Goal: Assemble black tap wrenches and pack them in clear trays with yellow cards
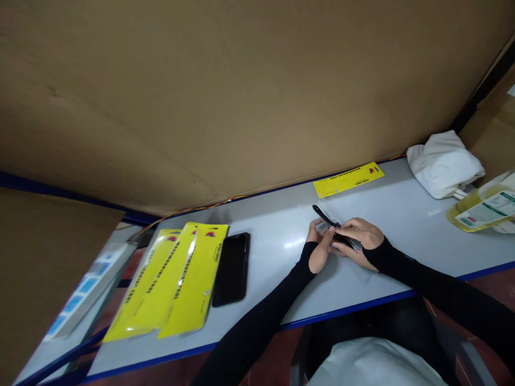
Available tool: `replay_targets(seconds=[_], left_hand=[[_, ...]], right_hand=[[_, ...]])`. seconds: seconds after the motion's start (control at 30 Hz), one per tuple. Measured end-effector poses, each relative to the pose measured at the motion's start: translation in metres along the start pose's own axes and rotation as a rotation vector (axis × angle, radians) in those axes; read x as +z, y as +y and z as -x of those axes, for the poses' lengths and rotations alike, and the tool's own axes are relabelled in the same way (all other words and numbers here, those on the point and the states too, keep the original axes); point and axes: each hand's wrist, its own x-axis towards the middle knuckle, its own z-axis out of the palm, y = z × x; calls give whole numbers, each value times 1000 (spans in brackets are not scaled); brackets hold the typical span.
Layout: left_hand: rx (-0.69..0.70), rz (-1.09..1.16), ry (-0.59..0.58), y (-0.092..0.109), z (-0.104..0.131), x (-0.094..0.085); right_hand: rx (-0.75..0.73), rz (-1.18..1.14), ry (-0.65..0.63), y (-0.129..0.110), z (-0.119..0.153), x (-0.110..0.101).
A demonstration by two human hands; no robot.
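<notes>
Over the right half of the table, a black spokeshave (321,214) slants between my two hands, its rounded handle end pointing up and left. My left hand (319,251) grips it from the left, thumb on top near the middle. From the right, my right hand (360,239) closes on its lower part with the fingertips. Clear plastic shows around the tool near my fingers. My hands cover its middle and far end. Behind them lies a yellow card (348,180) printed "woodworking tool".
Yellow carded packs (193,284) overlap at the left, beside a black phone (231,269). A blue-and-white box (86,289) is further left. At the right are a white cloth bundle (442,163) and a bottle of yellow liquid (483,209). Cardboard walls (241,96) enclose the table's back.
</notes>
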Motion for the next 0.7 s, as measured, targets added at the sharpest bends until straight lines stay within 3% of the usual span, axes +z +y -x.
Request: replay_targets(seconds=[0.2, 0.4, 0.53, 0.7], left_hand=[[-4, 13, -30, 2, -2, -4], [5, 8, 14, 5, -3, -3], [-14, 23, 24, 6, -2, -4], [12, 43, -20, 4, -2, -5]], right_hand=[[36, -138, 10, -9, -2, -11], [229, -173, 127, -12, -8, -24], [318, -31, 247, 19, -20, -22], [434, 342, 328, 85, -59, -21]])
